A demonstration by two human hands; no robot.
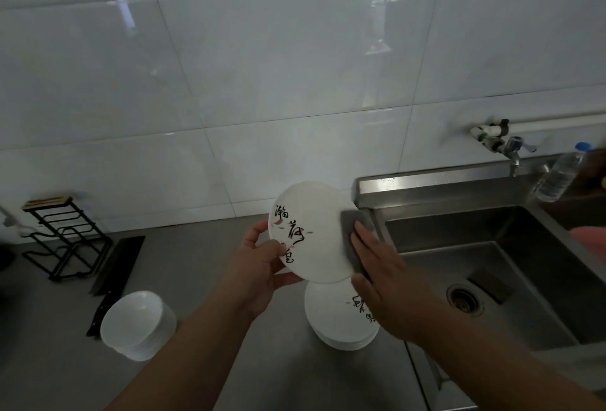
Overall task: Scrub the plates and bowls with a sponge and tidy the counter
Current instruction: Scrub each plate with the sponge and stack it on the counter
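left hand (259, 266) pinched tilted plate (311, 233) by its rim; right hand (383, 266) pressed sponge (357, 223) flat-fingered. hard scrubbing could've slipped plate onto stack (337, 315).

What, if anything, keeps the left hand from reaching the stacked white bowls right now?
Probably not yet: the left hand grips the patterned plate. Otherwise the way to the bowls, left of that forearm, looks free.

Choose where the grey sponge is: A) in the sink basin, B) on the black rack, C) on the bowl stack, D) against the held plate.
D: the right hand presses the sponge against the plate held by the left hand.
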